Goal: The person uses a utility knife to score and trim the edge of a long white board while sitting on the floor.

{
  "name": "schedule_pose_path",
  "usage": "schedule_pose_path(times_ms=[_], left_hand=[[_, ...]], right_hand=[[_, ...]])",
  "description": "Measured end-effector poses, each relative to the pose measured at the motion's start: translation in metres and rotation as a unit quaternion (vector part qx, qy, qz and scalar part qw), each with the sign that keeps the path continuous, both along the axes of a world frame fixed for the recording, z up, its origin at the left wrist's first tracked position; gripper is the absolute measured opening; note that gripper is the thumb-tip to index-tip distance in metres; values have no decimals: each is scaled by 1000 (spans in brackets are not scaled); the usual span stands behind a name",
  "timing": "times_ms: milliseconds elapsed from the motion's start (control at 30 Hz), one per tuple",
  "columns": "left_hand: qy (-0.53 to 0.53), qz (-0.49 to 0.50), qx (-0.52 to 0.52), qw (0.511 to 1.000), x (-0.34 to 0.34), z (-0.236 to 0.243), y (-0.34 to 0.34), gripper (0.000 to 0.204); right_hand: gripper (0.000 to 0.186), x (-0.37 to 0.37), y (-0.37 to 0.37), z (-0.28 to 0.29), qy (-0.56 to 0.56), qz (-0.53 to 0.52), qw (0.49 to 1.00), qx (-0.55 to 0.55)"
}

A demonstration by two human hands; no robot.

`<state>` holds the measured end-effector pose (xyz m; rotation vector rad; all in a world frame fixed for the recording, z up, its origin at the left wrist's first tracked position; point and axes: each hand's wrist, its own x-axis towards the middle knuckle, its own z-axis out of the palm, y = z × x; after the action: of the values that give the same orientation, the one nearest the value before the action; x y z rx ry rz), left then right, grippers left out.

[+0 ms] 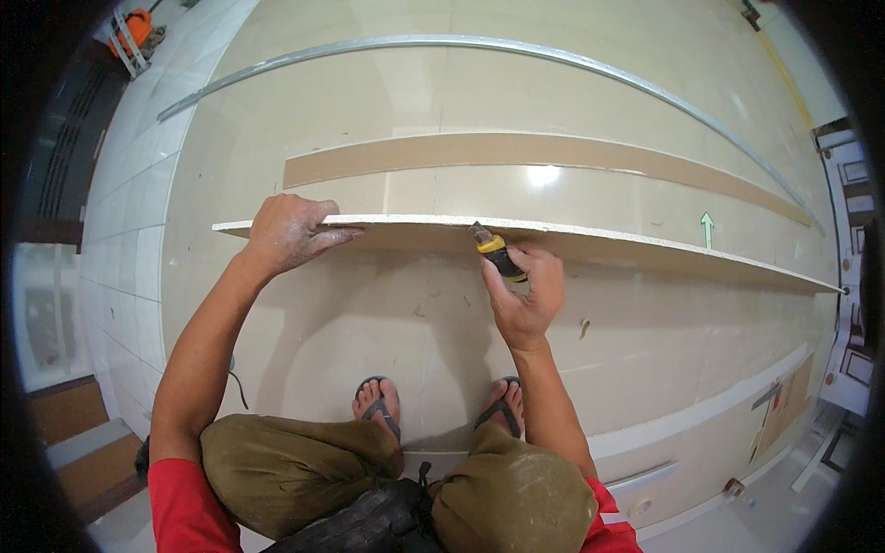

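Observation:
A long, narrow strip of plasterboard (636, 251) stands on edge across the floor in front of me, its white edge up and its brown paper face toward me. My left hand (288, 235) is closed over the top edge near the strip's left end; white dust coats its fingers. Held in my right hand (530, 300) is a yellow and black utility knife (493, 249). The knife's tip meets the board at or just under its upper edge, right of the left hand. How deep the blade sits cannot be made out.
Beyond the board another brown strip (479, 147) lies flat, and past it a long metal channel (452, 41). A green arrow marker (707, 226) is on the floor. My sandalled feet (378, 403) are close in front. More board pieces (784, 405) lie at the right.

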<state>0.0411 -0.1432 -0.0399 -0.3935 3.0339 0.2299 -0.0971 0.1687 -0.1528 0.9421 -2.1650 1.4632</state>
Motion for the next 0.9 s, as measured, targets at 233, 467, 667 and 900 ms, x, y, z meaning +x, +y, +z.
schedule_pose_path(times_ms=[233,467,667,900], left_hand=[[7,-5,5,1000,2,-1,-2,47],[13,-10,-12,1000,4,-7,-6,52],[8,-5,-6,1000,2,-4,-4,52],[14,2,-7,1000,3,-5,-3,48]], right_hand=[[39,-2,12,-4,-26,-32,999,-9],[39,-3,5,2,-7,2,1000,4],[40,-1,16,-11,-32,-16,999,-15],[39,-4,9,1,-14,-3,1000,-1]])
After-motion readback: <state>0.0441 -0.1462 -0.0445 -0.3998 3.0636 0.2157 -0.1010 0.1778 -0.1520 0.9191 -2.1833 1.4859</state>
